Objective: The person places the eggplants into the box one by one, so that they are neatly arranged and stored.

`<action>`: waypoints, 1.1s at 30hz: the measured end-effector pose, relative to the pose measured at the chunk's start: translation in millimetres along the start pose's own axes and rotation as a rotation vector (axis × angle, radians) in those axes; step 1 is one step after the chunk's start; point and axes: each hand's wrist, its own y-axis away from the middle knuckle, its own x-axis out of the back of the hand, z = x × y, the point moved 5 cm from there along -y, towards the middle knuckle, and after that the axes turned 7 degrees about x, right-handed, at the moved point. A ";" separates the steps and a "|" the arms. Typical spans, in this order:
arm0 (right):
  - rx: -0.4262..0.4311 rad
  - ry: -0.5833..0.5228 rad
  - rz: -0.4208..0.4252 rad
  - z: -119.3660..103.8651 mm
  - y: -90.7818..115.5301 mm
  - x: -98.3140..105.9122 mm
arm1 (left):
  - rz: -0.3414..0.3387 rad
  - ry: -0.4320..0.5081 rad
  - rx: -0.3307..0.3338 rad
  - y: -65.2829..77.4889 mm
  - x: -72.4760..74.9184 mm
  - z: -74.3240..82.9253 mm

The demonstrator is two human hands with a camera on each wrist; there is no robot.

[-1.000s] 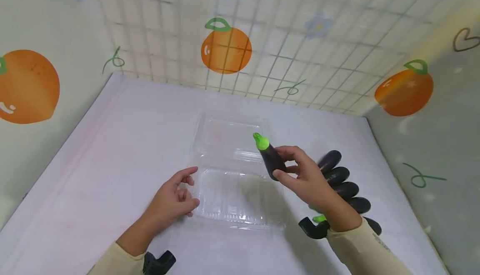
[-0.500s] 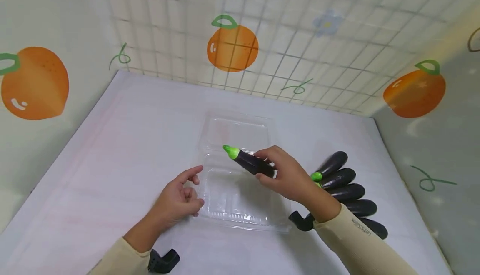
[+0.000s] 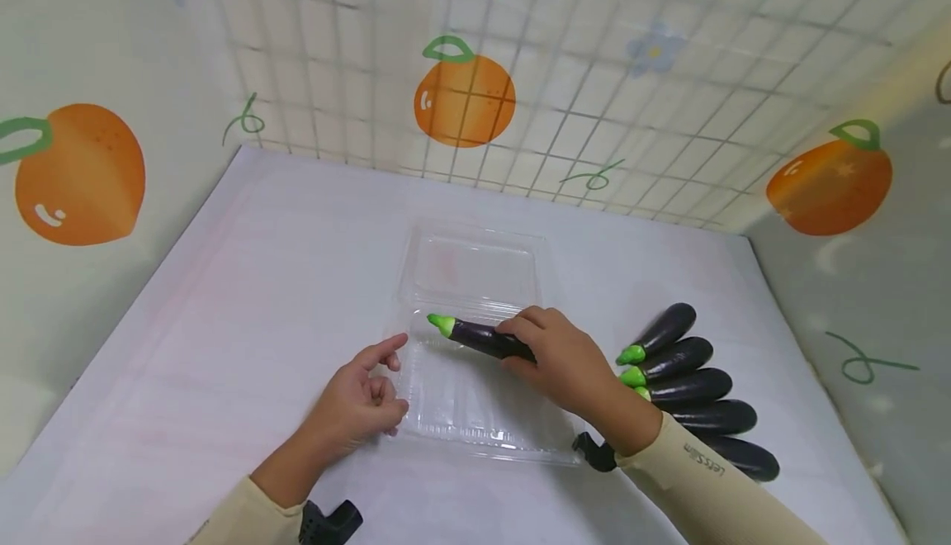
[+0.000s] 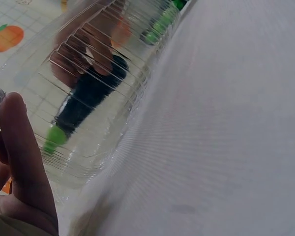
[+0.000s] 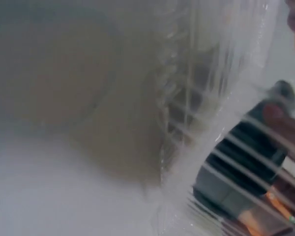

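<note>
My right hand (image 3: 560, 359) holds a small dark eggplant (image 3: 479, 338) with a bright green stem end, gripped near its thick end. The eggplant lies nearly level over the base of a clear plastic clamshell box (image 3: 505, 451), green tip pointing left. At the box's left side is my left hand (image 3: 360, 405), index finger and thumb spread apart at the rim. Through the ribbed clear wall, the left wrist view shows the same eggplant (image 4: 86, 101) and the holding fingers. The right wrist view is blurred, with the eggplant (image 5: 241, 152) behind the ribs.
Several more eggplants (image 3: 691, 388) lie fanned out on the white tabletop, right of the box, some partly behind the right forearm. The box's lid (image 3: 475, 260) lies folded back flat behind its base. Walls printed with oranges (image 3: 464, 103) stand around the table.
My right hand has brought the eggplant left and down over the box base, turning its green tip from pointing away to pointing left. My left hand keeps its place at the box's side.
</note>
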 end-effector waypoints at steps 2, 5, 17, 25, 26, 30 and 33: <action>-0.003 0.023 0.009 -0.7 4.9 -1.0 | -0.018 0.004 -0.001 -1.1 -1.9 -1.3; 0.001 0.052 0.021 -4.3 9.5 -4.5 | -0.038 -0.005 0.003 -1.8 -0.7 -3.0; -0.191 -0.158 0.081 -14.7 46.8 33.3 | -0.050 0.028 0.091 3.8 16.7 -20.0; -0.267 -0.246 0.400 9.2 112.8 81.9 | 0.038 0.068 0.085 22.3 51.3 -20.9; -0.267 -0.251 0.434 12.7 119.6 82.2 | 0.046 0.067 0.081 24.1 55.7 -19.3; -0.303 -0.277 0.491 23.5 139.5 77.1 | 0.075 0.064 0.055 29.0 71.9 -12.5; -0.332 -0.293 0.497 29.1 151.4 68.7 | 0.091 0.060 0.049 32.5 81.0 -10.4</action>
